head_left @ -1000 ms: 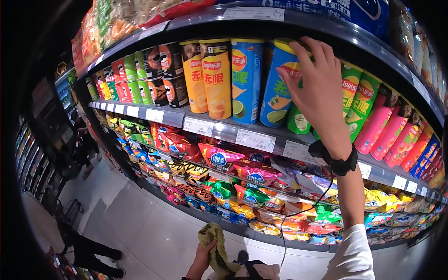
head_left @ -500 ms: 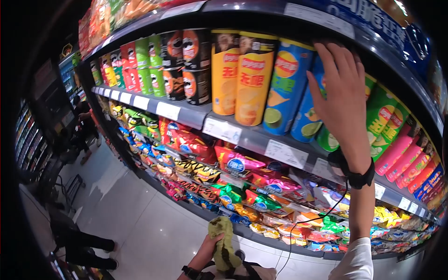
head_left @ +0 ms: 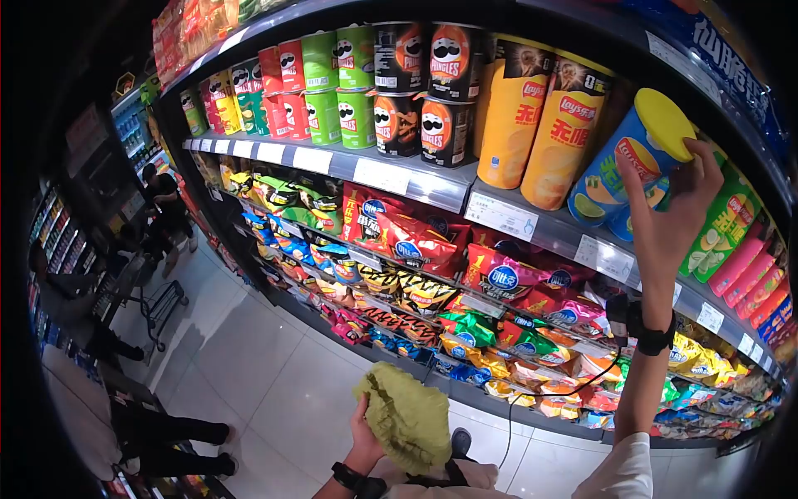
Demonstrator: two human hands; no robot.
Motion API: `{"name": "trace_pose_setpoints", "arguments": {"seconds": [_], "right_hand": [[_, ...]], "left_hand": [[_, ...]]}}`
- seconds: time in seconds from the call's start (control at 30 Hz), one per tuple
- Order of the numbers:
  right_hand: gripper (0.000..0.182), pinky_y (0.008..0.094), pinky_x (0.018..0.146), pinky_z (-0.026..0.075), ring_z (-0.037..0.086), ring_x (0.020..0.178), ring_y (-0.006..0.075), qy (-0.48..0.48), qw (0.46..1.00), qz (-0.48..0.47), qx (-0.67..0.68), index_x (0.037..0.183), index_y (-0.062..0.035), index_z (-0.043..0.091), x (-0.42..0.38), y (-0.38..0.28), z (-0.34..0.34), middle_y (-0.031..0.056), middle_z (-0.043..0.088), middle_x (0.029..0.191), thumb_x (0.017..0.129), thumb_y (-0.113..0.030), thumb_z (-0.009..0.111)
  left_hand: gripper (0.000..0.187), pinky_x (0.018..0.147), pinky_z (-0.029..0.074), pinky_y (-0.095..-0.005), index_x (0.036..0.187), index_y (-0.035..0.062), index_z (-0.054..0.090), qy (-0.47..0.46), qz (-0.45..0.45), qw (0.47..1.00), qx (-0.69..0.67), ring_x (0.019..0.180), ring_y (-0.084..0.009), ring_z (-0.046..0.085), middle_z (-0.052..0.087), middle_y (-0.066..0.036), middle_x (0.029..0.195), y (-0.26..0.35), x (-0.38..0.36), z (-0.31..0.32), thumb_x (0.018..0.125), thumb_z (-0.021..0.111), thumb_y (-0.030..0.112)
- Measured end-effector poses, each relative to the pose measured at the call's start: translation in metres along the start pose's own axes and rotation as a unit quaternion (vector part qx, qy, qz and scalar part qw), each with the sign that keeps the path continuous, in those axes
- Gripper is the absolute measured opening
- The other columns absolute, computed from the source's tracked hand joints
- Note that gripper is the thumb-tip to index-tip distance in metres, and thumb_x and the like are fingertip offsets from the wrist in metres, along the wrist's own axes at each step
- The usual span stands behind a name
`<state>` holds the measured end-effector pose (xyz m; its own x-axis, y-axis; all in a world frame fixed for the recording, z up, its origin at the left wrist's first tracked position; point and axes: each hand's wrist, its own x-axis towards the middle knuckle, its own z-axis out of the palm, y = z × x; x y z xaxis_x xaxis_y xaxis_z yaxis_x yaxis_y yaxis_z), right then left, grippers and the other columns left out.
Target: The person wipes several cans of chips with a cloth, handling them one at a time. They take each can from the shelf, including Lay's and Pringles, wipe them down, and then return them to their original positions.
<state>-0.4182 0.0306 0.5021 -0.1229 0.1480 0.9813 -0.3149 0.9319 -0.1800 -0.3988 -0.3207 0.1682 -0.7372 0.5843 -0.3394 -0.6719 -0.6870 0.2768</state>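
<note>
My right hand [head_left: 675, 195] reaches to the upper shelf, its thumb and fingers closed on a blue Lay's chip can [head_left: 619, 179]. The can has a yellow lid and leans forward at its top, with its base at the shelf's front. Behind it, another blue can is mostly hidden. Two upright orange Lay's cans [head_left: 568, 133] stand to its left, and a green Lay's can [head_left: 727, 220] is on the right of my hand. Low in front of me, my left hand [head_left: 363, 432] grips a crumpled yellow-green cloth [head_left: 407, 417], spread wide.
Stacked Pringles cans [head_left: 357, 62] fill the shelf's left part. Bagged snacks [head_left: 407, 241] line the lower tiers. A thin black cable [head_left: 573, 387] hangs from my right wrist. People and a shopping cart [head_left: 162, 312] are in the aisle at left.
My right hand has closed on the blue can and tipped its top outward. The cloth in my left hand has opened out wider. The view has shifted to the left.
</note>
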Motion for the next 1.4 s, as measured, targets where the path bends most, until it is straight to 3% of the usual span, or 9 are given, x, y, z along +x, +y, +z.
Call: {"name": "trace_pose_setpoints", "arguments": {"seconds": [0.17, 0.43, 0.57, 0.63, 0.83, 0.9, 1.23, 1.3, 1.4], "right_hand": [[0.076, 0.0384, 0.096, 0.047, 0.055, 0.112, 0.0265, 0.134, 0.966, -0.185, -0.118, 0.125, -0.0077, 0.035, -0.040, -0.028, -0.014, 0.0177, 0.051, 0.119, 0.068, 0.002, 0.084], [0.080, 0.0472, 0.093, 0.047, 0.053, 0.115, 0.0379, -0.310, 0.947, 0.008, 0.087, 0.124, -0.0188, 0.040, -0.186, -0.143, -0.052, 0.0250, 0.046, 0.128, 0.062, -0.017, 0.090], [0.071, 0.0430, 0.095, 0.048, 0.052, 0.119, 0.0400, -0.275, 0.920, 0.189, 0.206, 0.121, -0.0106, 0.047, -0.259, -0.164, 0.008, 0.0276, 0.044, 0.132, 0.063, -0.012, 0.088], [0.074, 0.0408, 0.096, 0.046, 0.050, 0.121, 0.0366, -0.210, 0.892, 0.295, 0.271, 0.125, -0.0090, 0.043, -0.289, -0.166, 0.019, 0.0264, 0.040, 0.136, 0.065, -0.009, 0.087], [0.075, 0.0415, 0.100, 0.043, 0.048, 0.124, 0.0333, -0.186, 0.873, 0.334, 0.303, 0.125, -0.0058, 0.044, -0.288, -0.179, 0.023, 0.0239, 0.041, 0.136, 0.064, -0.006, 0.087], [0.071, 0.0418, 0.099, 0.045, 0.051, 0.122, 0.0343, -0.183, 0.856, 0.349, 0.336, 0.124, -0.0078, 0.049, -0.288, -0.190, 0.026, 0.0242, 0.041, 0.138, 0.065, -0.010, 0.088], [0.064, 0.0447, 0.105, 0.039, 0.045, 0.128, 0.0374, -0.397, 0.765, 0.354, 0.364, 0.129, -0.0142, 0.051, -0.259, -0.208, -0.004, 0.0193, 0.043, 0.141, 0.073, -0.011, 0.080], [0.065, 0.0460, 0.111, 0.032, 0.038, 0.133, 0.0370, -0.468, 0.840, 0.212, 0.177, 0.132, -0.0156, 0.050, -0.249, -0.204, -0.012, 0.0149, 0.042, 0.143, 0.074, -0.015, 0.079], [0.058, 0.0473, 0.113, 0.029, 0.031, 0.136, 0.0374, -0.465, 0.827, 0.253, 0.190, 0.135, -0.0170, 0.050, -0.263, -0.204, -0.017, 0.0132, 0.038, 0.147, 0.081, -0.018, 0.072]], "left_hand": [[0.059, 0.108, 0.034, -0.0539, 0.140, 0.0070, 0.043, -0.002, 0.004, 1.000, 0.020, 0.128, -0.0357, 0.047, 0.048, -0.016, 0.140, 0.019, -0.009, -0.018, 0.096, 0.044, 0.046], [0.051, 0.106, 0.037, -0.0489, 0.134, 0.0036, 0.045, 0.026, -0.008, 0.983, 0.181, 0.123, -0.0340, 0.050, 0.055, -0.014, 0.129, 0.047, -0.035, -0.013, 0.090, 0.063, 0.021], [0.100, 0.115, 0.018, -0.0420, 0.147, -0.0038, 0.023, -0.339, 0.185, 0.695, 0.606, 0.144, -0.0353, 0.018, 0.024, -0.022, 0.152, 0.064, -0.040, 0.047, 0.076, 0.079, 0.039], [0.115, 0.117, 0.011, -0.0428, 0.150, -0.0038, 0.011, -0.384, 0.119, 0.705, 0.585, 0.147, -0.0329, 0.005, 0.008, -0.023, 0.156, 0.077, -0.034, 0.045, 0.072, 0.082, 0.043], [0.104, 0.114, 0.021, -0.0415, 0.149, -0.0005, 0.021, -0.326, -0.001, 0.850, 0.414, 0.142, -0.0319, 0.025, 0.025, -0.021, 0.152, 0.071, -0.030, 0.019, 0.071, 0.084, 0.028], [0.093, 0.106, 0.037, -0.0404, 0.145, -0.0008, 0.027, -0.221, 0.088, 0.701, 0.673, 0.129, -0.0266, 0.045, 0.044, -0.018, 0.140, 0.066, -0.023, 0.043, 0.072, 0.083, 0.018], [0.086, 0.098, 0.046, -0.0349, 0.131, 0.0069, 0.049, -0.278, -0.049, 0.792, 0.541, 0.111, -0.0194, 0.059, 0.059, -0.008, 0.125, 0.073, -0.023, 0.033, 0.058, 0.091, 0.023], [0.091, 0.101, 0.044, -0.0367, 0.131, 0.0052, 0.049, -0.279, 0.033, 0.745, 0.605, 0.113, -0.0216, 0.059, 0.058, -0.009, 0.126, 0.078, -0.020, 0.040, 0.054, 0.093, 0.028], [0.099, 0.106, 0.040, -0.0389, 0.137, 0.0058, 0.043, -0.320, 0.101, 0.664, 0.668, 0.122, -0.0223, 0.053, 0.052, -0.010, 0.134, 0.076, -0.006, 0.019, 0.055, 0.093, 0.026]]}}
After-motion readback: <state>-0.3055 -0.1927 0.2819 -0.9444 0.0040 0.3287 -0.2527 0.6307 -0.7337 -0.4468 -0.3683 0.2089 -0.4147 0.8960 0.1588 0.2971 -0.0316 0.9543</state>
